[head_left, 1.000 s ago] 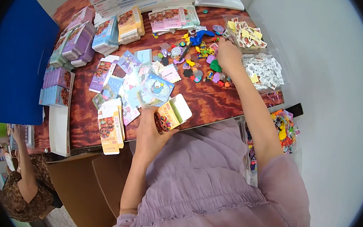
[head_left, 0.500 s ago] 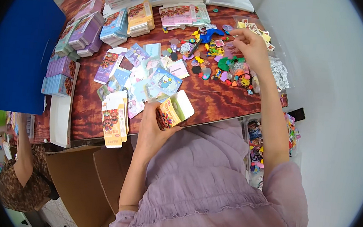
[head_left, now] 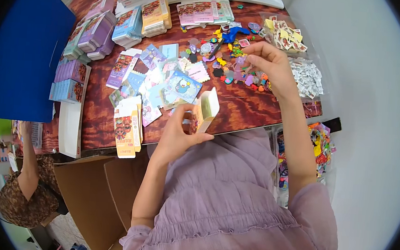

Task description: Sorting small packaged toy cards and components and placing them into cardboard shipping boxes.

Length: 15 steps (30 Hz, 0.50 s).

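Observation:
My left hand [head_left: 173, 134] is wrapped round a small yellow cardboard box [head_left: 204, 110], held at the table's front edge. The box's top flap stands up and its open mouth faces right. Over the heap of small trinkets [head_left: 223, 63], my right hand [head_left: 272, 67] has thumb and fingers close together. A small see-through purple piece [head_left: 240, 64] shows at its fingertips; its exact kind I cannot make out. Left of the box lies a loose pile of pictured cards [head_left: 183, 86]. Flattened yellow boxes [head_left: 127, 128] overhang the front edge, and a purple box [head_left: 120, 69] lies behind them.
Stacks of flat boxes in blue [head_left: 128, 26], yellow [head_left: 155, 15] and purple [head_left: 94, 34] line the back. White packets [head_left: 305, 78] and yellowish stickers [head_left: 284, 34] lie right. A cardboard carton [head_left: 88, 196] stands below. Another person's arm [head_left: 28, 168] shows far left.
My right hand has come nearer and slightly left, the purple piece moving with it. My left hand has turned the yellow box more upright and shifted it slightly right.

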Tool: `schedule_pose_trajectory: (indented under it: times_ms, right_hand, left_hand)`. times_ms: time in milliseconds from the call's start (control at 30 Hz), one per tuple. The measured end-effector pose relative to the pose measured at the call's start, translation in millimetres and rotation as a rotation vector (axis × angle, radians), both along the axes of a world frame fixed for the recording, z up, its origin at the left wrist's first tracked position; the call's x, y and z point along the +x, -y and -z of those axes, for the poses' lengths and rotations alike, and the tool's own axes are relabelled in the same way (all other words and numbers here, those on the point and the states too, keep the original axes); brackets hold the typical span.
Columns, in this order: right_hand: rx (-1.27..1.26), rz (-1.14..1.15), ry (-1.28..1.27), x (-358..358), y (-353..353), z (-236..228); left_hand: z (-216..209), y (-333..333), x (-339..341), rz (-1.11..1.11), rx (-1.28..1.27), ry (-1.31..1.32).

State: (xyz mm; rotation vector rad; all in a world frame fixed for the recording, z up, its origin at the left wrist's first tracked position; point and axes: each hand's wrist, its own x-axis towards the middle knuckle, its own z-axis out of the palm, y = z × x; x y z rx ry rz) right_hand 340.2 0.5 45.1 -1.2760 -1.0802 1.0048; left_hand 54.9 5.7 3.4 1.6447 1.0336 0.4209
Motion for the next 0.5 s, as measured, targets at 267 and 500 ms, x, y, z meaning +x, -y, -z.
schedule_pose_trajectory:
  times_ms: [267,500]
  right_hand:
    - [0.049,0.088,-0.211,-27.6,6.0,36.2]
    - [-0.039,0.315,-0.203,-17.9,11.2,69.7]
  left_hand:
    - [21.9,-16.1,46.9,0.152,-0.65,0.686]
    - [22.0,-19.9,36.5,0.219,-0.816,0.972]
